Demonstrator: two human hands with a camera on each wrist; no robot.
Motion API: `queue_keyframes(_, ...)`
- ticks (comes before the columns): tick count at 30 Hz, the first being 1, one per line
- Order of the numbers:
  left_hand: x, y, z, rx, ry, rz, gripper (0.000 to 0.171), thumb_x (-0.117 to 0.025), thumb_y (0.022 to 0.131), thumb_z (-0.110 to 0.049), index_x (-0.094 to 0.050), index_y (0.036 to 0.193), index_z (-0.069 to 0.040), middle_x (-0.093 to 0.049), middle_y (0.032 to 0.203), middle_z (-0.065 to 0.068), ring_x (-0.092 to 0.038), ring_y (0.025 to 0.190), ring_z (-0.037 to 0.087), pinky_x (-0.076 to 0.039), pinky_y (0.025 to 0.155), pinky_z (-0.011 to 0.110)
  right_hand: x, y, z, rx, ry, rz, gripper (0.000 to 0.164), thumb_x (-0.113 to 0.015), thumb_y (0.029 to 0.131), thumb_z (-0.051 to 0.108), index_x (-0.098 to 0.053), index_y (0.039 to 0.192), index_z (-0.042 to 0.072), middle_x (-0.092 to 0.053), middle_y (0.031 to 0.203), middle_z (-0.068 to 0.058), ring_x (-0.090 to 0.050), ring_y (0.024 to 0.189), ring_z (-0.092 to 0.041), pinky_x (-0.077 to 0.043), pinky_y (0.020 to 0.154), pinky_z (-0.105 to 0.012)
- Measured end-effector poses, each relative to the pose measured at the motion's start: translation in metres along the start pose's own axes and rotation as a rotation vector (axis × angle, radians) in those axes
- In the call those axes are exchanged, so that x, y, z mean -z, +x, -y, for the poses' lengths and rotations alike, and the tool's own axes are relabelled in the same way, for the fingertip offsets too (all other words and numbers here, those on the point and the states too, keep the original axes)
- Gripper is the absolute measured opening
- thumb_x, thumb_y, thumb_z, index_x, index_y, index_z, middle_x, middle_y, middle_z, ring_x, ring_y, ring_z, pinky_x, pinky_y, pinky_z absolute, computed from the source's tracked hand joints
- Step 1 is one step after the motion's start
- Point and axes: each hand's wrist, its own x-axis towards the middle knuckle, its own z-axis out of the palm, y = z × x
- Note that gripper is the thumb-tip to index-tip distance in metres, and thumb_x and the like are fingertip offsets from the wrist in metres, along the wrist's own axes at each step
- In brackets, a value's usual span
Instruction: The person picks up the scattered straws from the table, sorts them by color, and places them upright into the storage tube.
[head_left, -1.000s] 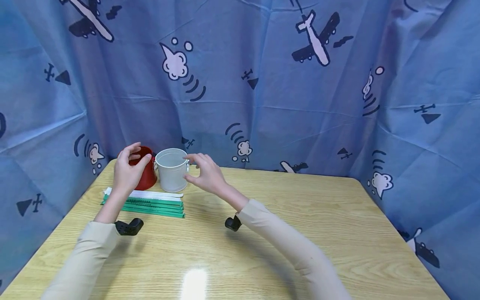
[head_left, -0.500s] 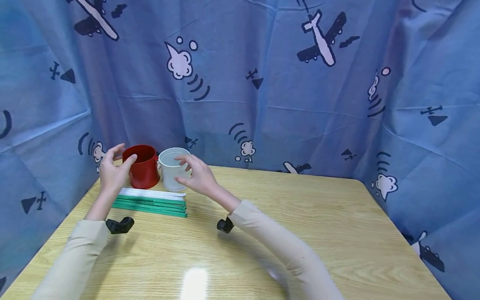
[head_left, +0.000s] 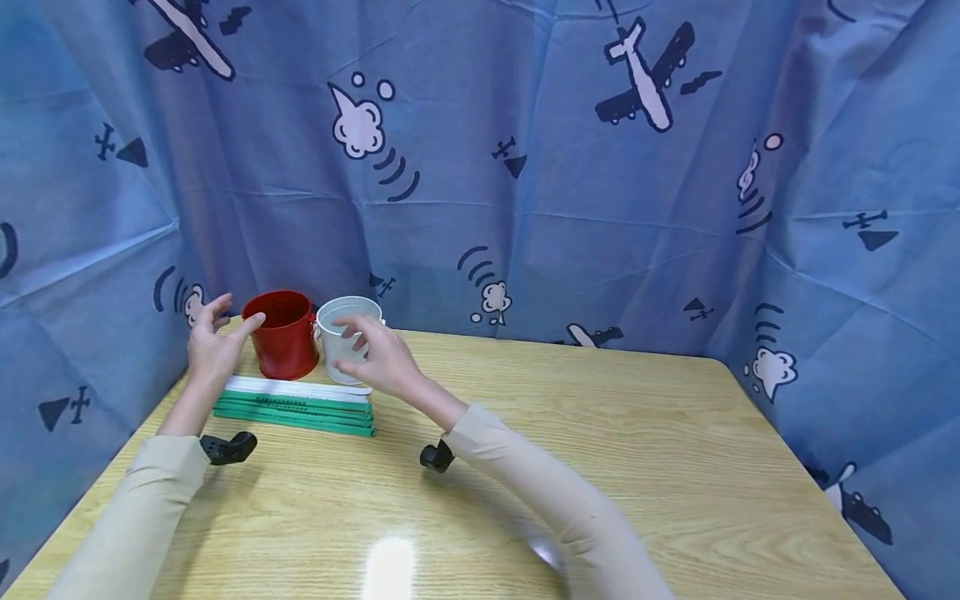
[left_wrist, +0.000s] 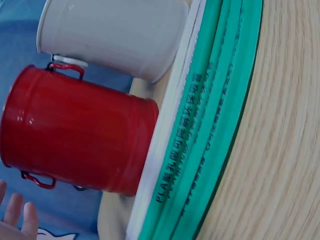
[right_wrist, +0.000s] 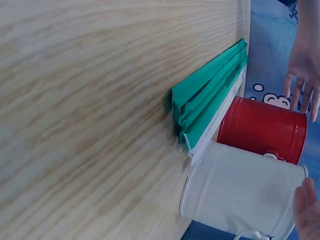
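Observation:
A red metal bucket (head_left: 288, 348) and a white metal bucket (head_left: 327, 350) stand side by side at the table's far left. My left hand (head_left: 212, 350) is raised at the red bucket's left, fingers loosely curved with nothing in them. In front of the white bucket hovers my right hand (head_left: 380, 358), thumb and fingers spread apart and holding nothing; it overlaps that bucket in the head view. A row of wrapped straws, green (left_wrist: 200, 135) and white (left_wrist: 162, 125), lies before both buckets, with dark print on the green wrappers.
The wooden table (head_left: 600, 433) ends against a blue curtain (head_left: 450, 167) printed with planes, which hangs behind and at both sides. Black wrist devices (head_left: 228, 448) are worn under the sleeves.
Both hands have moved left. My left hand has come away from in front of the red bucket, and my right hand has shifted from the white bucket's right side to its front.

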Motion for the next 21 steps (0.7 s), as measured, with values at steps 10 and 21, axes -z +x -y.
queue_keyframes(10, 0.004, 0.009, 0.018, 0.007, -0.007, 0.204, 0.089, -0.058, 0.091, -0.043, -0.007, 0.154, -0.007, -0.01, 0.16, 0.021, -0.014, 0.144, 0.045, -0.024, 0.111, 0.065, -0.015, -0.005, 0.007, -0.012, 0.057, 0.047, 0.05, -0.077, 0.081, 0.016, -0.057, 0.127, 0.012, -0.066, 0.109, -0.004, -0.066, 0.088, -0.016, -0.048, 0.067, -0.007)
queue_keyframes(21, -0.001, 0.022, 0.022, 0.03, 0.01, 0.286, 0.105, -0.069, 0.086, -0.04, 0.004, 0.153, -0.004, -0.005, 0.159, 0.025, -0.015, 0.142, 0.049, -0.027, 0.109, 0.065, -0.023, 0.0, 0.008, -0.007, 0.005, 0.153, 0.052, -0.078, 0.08, 0.019, -0.056, 0.127, 0.013, -0.068, 0.111, -0.005, -0.067, 0.091, -0.014, -0.045, 0.068, -0.004)
